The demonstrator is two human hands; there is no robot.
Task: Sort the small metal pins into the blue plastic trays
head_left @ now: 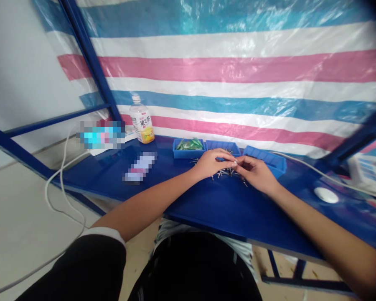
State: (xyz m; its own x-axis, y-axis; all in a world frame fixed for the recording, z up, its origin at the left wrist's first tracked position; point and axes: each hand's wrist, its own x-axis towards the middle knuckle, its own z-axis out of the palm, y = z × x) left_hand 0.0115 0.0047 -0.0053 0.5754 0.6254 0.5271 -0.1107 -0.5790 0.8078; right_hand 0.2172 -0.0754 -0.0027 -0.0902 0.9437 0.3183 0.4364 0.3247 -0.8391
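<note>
My left hand [211, 163] and my right hand [256, 172] meet fingertip to fingertip above the blue table [213, 205]. Both are closed in a pinch. Between the fingertips shows a small whitish piece [235, 162], too small to name further. Under and around the hands lies a loose heap of thin metal pins [219, 174], partly hidden by the fingers. Just behind stand blue plastic bins: the left bin [189, 155] holds green pieces [189, 144], the middle bin [222, 144] holds small dark bits, and the right bin [277, 162] is partly covered by my right hand.
A drink bottle [142, 121] stands at the back left, near a blurred-out packet [102, 134] and a blurred flat item [140, 168]. To the right lie a white oval object [326, 195] and a white cable [313, 172]. Striped plastic sheeting [222, 69] hangs behind.
</note>
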